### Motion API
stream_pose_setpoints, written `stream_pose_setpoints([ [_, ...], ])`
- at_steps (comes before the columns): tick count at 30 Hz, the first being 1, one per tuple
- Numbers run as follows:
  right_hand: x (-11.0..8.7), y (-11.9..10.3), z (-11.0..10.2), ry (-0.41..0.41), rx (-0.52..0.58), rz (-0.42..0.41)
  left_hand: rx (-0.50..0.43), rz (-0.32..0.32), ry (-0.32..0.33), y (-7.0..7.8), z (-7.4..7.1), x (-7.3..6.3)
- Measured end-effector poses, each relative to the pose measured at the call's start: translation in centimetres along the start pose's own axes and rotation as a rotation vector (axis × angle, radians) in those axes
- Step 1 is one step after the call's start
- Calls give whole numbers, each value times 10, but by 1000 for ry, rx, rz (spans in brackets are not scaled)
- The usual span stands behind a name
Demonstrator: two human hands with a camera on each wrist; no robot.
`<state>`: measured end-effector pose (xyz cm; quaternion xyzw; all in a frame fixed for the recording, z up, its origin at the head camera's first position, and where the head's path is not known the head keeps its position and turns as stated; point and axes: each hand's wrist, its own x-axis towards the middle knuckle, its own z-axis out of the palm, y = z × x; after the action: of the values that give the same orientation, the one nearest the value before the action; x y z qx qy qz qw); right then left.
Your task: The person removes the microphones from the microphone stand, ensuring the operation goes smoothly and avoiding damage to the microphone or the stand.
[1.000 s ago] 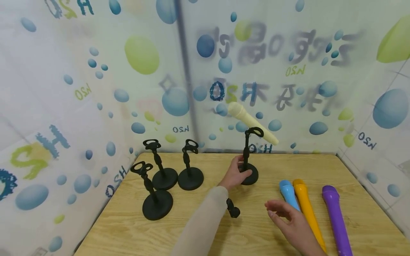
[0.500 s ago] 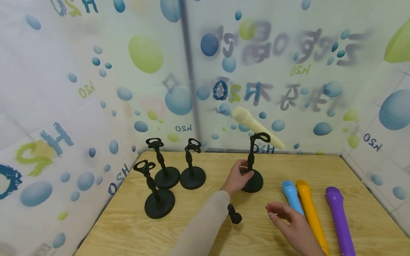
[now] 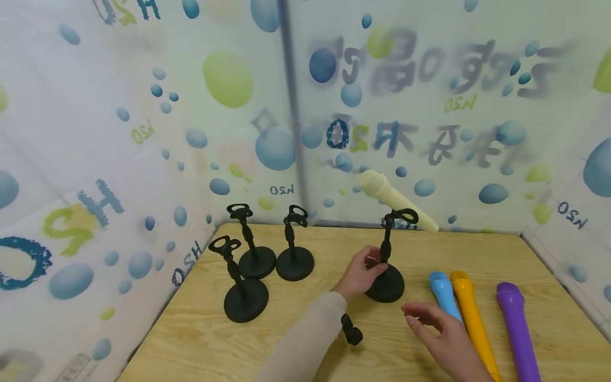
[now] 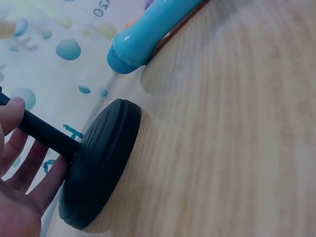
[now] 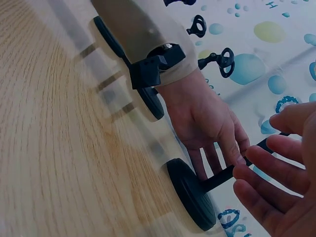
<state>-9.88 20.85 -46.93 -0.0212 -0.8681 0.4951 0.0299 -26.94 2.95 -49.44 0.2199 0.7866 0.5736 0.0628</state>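
My left hand [image 3: 360, 273] holds the pole of a black microphone stand [image 3: 385, 286], thumb and fingers round it just above the round base. A cream microphone [image 3: 401, 200] sits tilted in that stand's clip, head up to the left. In the left wrist view, the stand's base [image 4: 101, 165] is at the tabletop. My right hand [image 3: 446, 339] hovers to the right of the stand with fingers loosely bent and nothing in them. In the right wrist view, its fingers [image 5: 271, 177] appear close to the pole; contact cannot be told.
Three black microphone stands [image 3: 245, 301] with bare clips stand at the left. Blue [image 3: 445, 297], orange [image 3: 474, 323] and purple [image 3: 517, 329] microphones lie at the right. A small black device [image 3: 352, 331] shows beside the left sleeve. Patterned curtains enclose the wooden table [image 3: 458, 249].
My left hand has drawn the stand with the cream microphone nearer across the table. The right hand has barely moved. The head view has shifted slightly left.
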Motion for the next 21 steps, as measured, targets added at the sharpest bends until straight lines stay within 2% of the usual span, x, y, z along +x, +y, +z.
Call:
stream_pose_setpoints([
  [4, 1, 0, 0, -17, -12, 16, 23, 8, -27, 3, -1, -7],
  [11, 1, -5, -2, 37, -29, -82, 43, 5, -52, 7, -5, -20],
  [14, 1, -9, -6, 29, -32, -100, 34, -11, -62, 8, -8, -27],
  [17, 2, -15, -12, 45, -55, -151, 14, -11, -82, 9, -12, -35],
  [21, 4, -17, -21, 116, -111, -251, -6, 1, -113, 8, -15, -44],
])
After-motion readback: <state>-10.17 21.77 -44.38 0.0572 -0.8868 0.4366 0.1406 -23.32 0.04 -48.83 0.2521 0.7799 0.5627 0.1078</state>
